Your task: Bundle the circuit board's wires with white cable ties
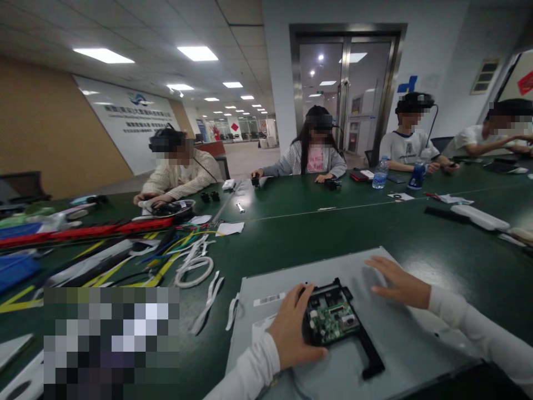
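Observation:
A black plastic bracket [368,353] carrying a green circuit board [333,323] lies on a grey metal panel [350,369], which looks like the back of a flat screen. My left hand [291,333] grips the bracket's left side, thumb by the lower edge and fingers by the upper left corner. Some of the bracket is hidden under that hand. To the right, my right hand [402,282] is held over the panel, fingers spread, with nothing in it and apart from the bracket. A barcode label [268,300] shows on the panel left of my left hand.
White strips [208,303], a white cable coil [195,272] and coloured wires clutter the green table [283,239] at left. A water bottle [380,173] and a blue can [416,176] stand at far right. Several people wearing headsets sit across the table, hands on small items.

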`<state>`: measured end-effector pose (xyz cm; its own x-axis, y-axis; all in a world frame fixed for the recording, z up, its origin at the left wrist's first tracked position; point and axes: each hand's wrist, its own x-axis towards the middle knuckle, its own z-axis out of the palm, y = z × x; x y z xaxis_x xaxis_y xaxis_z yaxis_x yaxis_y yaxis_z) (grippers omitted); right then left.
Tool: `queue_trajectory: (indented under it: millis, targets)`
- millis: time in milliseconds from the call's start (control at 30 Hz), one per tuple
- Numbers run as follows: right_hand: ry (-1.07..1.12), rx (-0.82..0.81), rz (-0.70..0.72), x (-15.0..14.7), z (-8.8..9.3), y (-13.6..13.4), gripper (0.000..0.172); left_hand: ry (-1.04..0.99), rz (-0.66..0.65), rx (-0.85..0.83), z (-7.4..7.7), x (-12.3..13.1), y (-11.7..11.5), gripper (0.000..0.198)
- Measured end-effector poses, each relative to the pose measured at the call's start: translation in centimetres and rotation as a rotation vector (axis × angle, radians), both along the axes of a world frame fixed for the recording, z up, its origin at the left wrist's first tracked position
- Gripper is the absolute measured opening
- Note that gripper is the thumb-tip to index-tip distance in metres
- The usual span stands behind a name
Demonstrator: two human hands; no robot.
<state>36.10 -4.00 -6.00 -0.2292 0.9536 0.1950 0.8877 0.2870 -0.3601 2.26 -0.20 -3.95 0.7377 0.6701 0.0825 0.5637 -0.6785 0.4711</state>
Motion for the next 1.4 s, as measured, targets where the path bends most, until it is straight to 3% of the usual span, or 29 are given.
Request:
queue_trajectory:
  millis: [133,267,333,433,533,600,733,1033,1233,1400]
  targets:
    - [-0.007,-0.056,0.146,-3.4,1.1,-3.2,0.076,0.013,-0.02,0.056,-0.1,-0.2,-0.1,0.115]
    - [-0.006,0.014,0.303,-7.3,1.5,-4.6,0.09,-0.025,-0.002,0.222,1.1,-2.1,0.7,0.082]
    - [-0.018,0.063,0.363,-8.5,1.5,-4.7,0.086,-0.042,0.096,0.31,2.1,-4.1,1.8,0.064]
    - [-0.029,0.119,0.384,-9.3,1.2,-4.7,0.078,-0.046,0.355,0.369,3.3,-7.8,3.8,0.055]
    - [-0.031,0.156,0.356,-9.5,0.8,-4.6,0.076,0.052,0.604,0.223,3.9,-11.2,5.1,0.053]
    - [-0.035,0.168,0.336,-9.7,0.6,-4.5,0.077,0.13,0.655,0.053,3.9,-12.8,5.4,0.052]
    - [-0.04,0.185,0.325,-9.8,0.2,-4.3,0.08,0.169,0.612,-0.127,3.6,-14.0,5.1,0.05]
    - [-0.014,0.162,0.341,-9.6,0.1,-4.4,0.079,0.147,0.502,-0.191,3.1,-13.7,4.1,0.049]
    - [0.005,0.159,0.336,-9.6,0.1,-4.5,0.077,0.182,0.512,-0.254,2.9,-14.0,4.2,0.053]
    - [0.0,0.152,0.339,-9.6,0.0,-4.6,0.076,0.239,0.524,-0.21,3.4,-13.6,4.0,0.053]
